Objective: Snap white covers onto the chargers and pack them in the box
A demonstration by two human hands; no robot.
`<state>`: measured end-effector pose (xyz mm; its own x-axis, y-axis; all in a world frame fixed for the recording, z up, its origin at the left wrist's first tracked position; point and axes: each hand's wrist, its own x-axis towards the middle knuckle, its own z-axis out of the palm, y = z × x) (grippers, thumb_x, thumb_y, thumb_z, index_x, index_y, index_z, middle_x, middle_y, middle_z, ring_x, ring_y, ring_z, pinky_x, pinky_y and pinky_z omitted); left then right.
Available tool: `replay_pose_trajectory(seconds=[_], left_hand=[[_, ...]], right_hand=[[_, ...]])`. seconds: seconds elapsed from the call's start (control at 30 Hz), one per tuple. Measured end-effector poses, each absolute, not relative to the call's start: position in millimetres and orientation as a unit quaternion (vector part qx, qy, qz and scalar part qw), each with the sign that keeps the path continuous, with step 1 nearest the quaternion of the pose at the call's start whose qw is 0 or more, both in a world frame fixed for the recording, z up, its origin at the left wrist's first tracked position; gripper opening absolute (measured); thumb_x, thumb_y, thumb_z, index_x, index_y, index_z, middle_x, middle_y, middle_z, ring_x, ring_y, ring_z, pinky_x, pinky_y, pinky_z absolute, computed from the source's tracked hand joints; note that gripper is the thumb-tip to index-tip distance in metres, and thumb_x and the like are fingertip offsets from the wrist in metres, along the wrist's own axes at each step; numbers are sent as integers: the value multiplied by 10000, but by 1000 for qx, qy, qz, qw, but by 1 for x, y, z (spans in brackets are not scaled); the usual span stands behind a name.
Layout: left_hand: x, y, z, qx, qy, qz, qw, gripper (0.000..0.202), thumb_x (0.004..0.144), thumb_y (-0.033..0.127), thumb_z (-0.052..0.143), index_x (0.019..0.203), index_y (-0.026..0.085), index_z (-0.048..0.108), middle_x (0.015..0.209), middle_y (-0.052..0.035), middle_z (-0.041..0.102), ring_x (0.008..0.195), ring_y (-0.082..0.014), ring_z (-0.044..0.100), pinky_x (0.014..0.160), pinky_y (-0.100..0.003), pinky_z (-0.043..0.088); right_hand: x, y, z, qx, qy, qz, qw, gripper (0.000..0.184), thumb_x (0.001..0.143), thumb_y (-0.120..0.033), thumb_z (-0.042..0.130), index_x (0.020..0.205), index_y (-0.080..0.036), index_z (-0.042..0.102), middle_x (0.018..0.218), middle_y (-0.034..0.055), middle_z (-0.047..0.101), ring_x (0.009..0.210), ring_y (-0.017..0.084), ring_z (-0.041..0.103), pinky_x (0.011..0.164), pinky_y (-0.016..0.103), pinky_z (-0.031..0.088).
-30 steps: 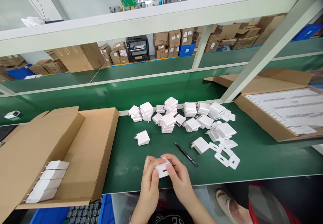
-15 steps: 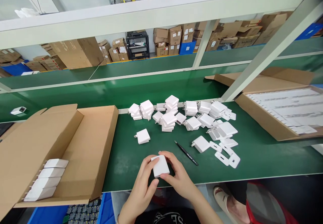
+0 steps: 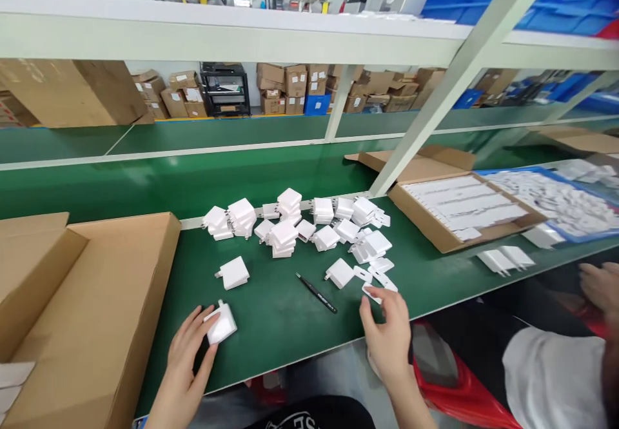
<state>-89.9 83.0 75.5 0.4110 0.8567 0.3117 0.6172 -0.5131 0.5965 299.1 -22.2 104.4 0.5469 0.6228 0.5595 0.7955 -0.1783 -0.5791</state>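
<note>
My left hand (image 3: 186, 351) is closed round a white plug-in charger (image 3: 222, 324), held low over the green bench at the front, its prong pointing away from me. My right hand (image 3: 391, 326) is at the loose white parts, thumb and index finger closed at the end of a flat white cover plate (image 3: 371, 292) with a slot. Beside it lie another slotted plate (image 3: 362, 274) and a single charger (image 3: 340, 273). Black tweezers (image 3: 316, 293) rest between my hands. A further charger (image 3: 234, 273) lies beyond my left hand.
Several white chargers (image 3: 283, 235) are heaped along the bench's back. An open cardboard box (image 3: 97, 306) stands left. Another box (image 3: 464, 209) filled with white pieces is at right, near a blue tray (image 3: 546, 174) of parts. A slanted post (image 3: 425, 106) rises behind. A co-worker's hand (image 3: 599, 287) shows far right.
My hands have parted: the charger went left in my left hand, and my right hand moved right onto the flat plates. The view has turned to the right.
</note>
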Motion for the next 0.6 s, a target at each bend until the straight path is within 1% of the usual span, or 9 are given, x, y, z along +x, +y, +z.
replay_pose_trajectory(seconds=[0.1, 0.17, 0.27, 0.3, 0.4, 0.47, 0.5, 0.53, 0.6], left_hand=[[-72, 87, 94, 771, 500, 336, 207, 407, 1029, 353, 518, 1433, 306, 515, 1562, -128, 446, 1466, -360, 431, 1146, -627, 436], [-51, 98, 110, 755, 520, 362, 167, 426, 1000, 392, 563, 1403, 257, 525, 1525, -161, 450, 1432, -379, 448, 1139, -623, 430], [-16, 129, 128, 789, 500, 347, 83, 574, 961, 421, 633, 1469, 203, 482, 1509, -197, 473, 1423, -412, 431, 1148, -641, 380], [-7, 140, 131, 803, 494, 326, 68, 601, 958, 405, 638, 1491, 187, 469, 1484, -204, 508, 1410, -423, 435, 1136, -648, 375], [6, 167, 135, 832, 484, 263, 65, 461, 967, 288, 602, 1412, 170, 567, 1311, -181, 655, 1305, -413, 524, 1130, -679, 328], [6, 169, 139, 836, 477, 257, 92, 379, 968, 262, 609, 1340, 192, 623, 1238, -149, 697, 1264, -386, 560, 1172, -711, 238], [5, 166, 141, 832, 471, 265, 123, 378, 970, 274, 624, 1343, 214, 623, 1252, -137, 697, 1270, -372, 560, 1189, -713, 209], [4, 159, 144, 825, 461, 277, 171, 408, 975, 292, 636, 1377, 241, 599, 1302, -130, 681, 1298, -359, 548, 1200, -698, 216], [2, 140, 149, 795, 419, 307, 314, 486, 985, 313, 648, 1452, 293, 513, 1433, -127, 615, 1368, -329, 518, 1182, -618, 336]], right_hand=[[338, -35, 97, -814, -471, -144, 308, 430, 984, -515, 569, 1213, -181, 712, 1101, 148, 594, 1027, 332, 563, 897, 511, 476], [350, -37, 92, -819, -486, -141, 270, 461, 998, -538, 536, 1211, -178, 731, 1146, 167, 581, 1022, 338, 547, 885, 518, 478], [357, -35, 88, -811, -505, -128, 265, 422, 1013, -524, 515, 1147, -200, 748, 1194, 170, 591, 1027, 340, 540, 877, 511, 483], [358, -33, 88, -807, -511, -120, 271, 403, 1013, -517, 518, 1134, -205, 743, 1194, 164, 601, 1031, 339, 545, 880, 508, 486], [357, -34, 92, -785, -537, -61, 303, 293, 1015, -458, 537, 1099, -222, 688, 1120, 125, 645, 988, 305, 587, 844, 451, 508], [351, -38, 95, -762, -557, -14, 329, 190, 1024, -397, 541, 1056, -240, 642, 1044, 86, 663, 850, 249, 598, 760, 390, 511], [344, -41, 97, -750, -564, -2, 345, 142, 1028, -364, 545, 1038, -246, 623, 1015, 71, 664, 777, 223, 584, 715, 367, 501], [335, -43, 98, -737, -572, 2, 362, 97, 1029, -328, 551, 1029, -251, 610, 1001, 61, 663, 730, 206, 570, 688, 352, 493], [312, -42, 102, -701, -599, 3, 387, 44, 1027, -245, 560, 1046, -256, 599, 1030, 62, 663, 770, 201, 604, 709, 338, 504]])
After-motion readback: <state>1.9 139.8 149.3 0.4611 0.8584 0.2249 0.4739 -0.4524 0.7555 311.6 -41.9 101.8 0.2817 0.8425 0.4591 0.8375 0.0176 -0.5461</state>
